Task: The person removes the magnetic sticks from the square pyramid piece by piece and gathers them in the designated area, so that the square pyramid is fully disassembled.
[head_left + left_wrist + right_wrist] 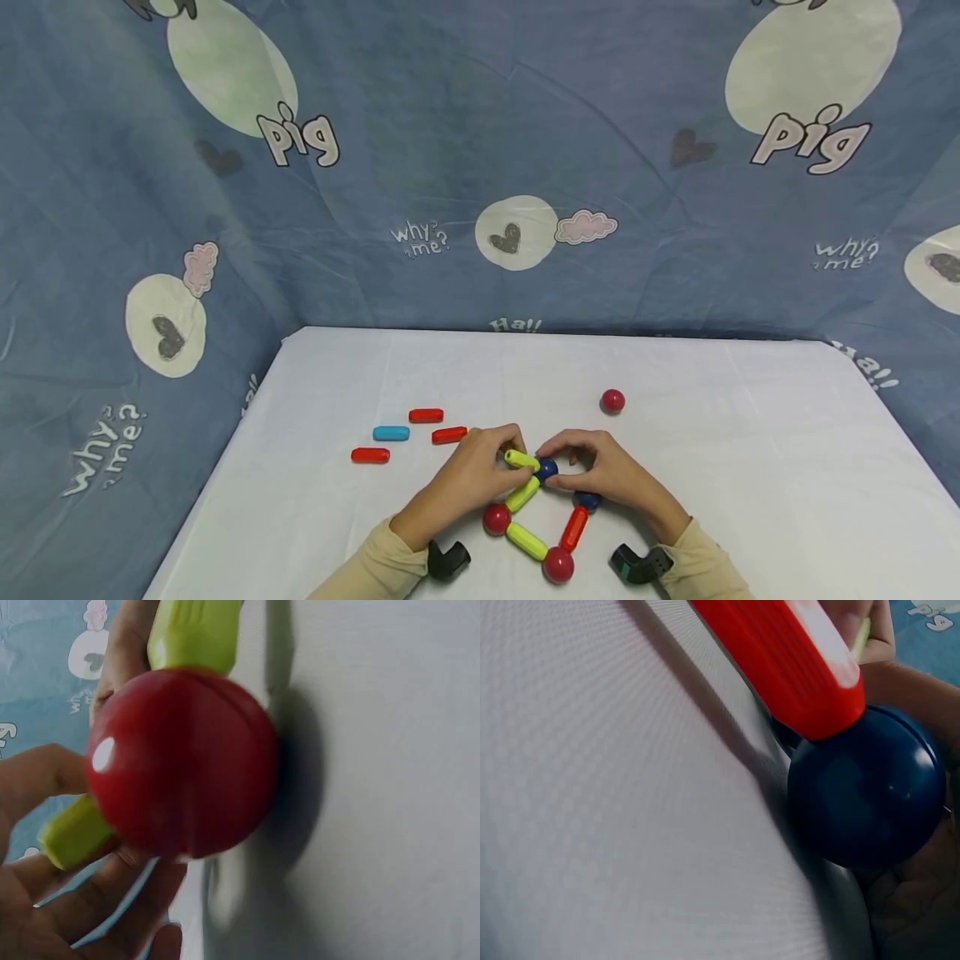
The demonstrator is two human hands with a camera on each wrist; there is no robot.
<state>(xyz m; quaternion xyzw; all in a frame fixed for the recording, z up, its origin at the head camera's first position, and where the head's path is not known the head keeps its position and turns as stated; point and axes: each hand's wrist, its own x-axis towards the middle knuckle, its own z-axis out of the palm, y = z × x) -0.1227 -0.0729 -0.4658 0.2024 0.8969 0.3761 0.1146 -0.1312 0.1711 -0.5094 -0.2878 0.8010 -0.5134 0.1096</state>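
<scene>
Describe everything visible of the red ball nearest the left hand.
The red ball is round, smooth and glossy, plastic by its look, with a thin seam and a bright highlight in the left wrist view. It forms the left corner of a linked shape over the white table. Two yellow rods join it, one leading to a blue ball, the other to a second red ball. Whether the left hand touches it is unclear.

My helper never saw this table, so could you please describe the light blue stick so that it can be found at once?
On the white table, find the person's left hand and look to its left. There the light blue stick lies among three red sticks. Its colour sets it apart: it is blue, while these neighbours are all red.
</scene>
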